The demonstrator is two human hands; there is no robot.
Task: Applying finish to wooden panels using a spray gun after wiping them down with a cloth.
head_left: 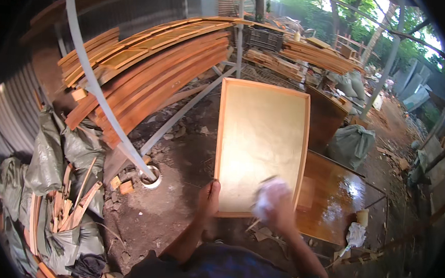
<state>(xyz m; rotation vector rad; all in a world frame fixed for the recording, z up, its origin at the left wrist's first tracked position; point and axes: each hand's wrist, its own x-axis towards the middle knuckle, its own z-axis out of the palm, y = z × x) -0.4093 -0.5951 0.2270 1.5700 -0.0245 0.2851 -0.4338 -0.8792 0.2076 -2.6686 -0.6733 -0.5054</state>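
Note:
A shallow wooden tray-like panel (260,146) with a pale flat base and a raised reddish-brown frame is held up before me, tilted. My left hand (210,197) grips its left edge near the lower corner, fingers wrapped round the frame. In my right hand (283,211) is a bunched white cloth (270,197), blurred by motion, at the panel's lower right. The cloth covers part of the base and frame there; whether it presses on the surface I cannot tell.
Glossy brown board (331,196) lies to the right, a crumpled white rag (355,235) beside it. Long planks (170,69) are stacked at far left behind a metal post (100,91). Sacks with wood scraps (69,236) stand left; another sack (352,144) sits right.

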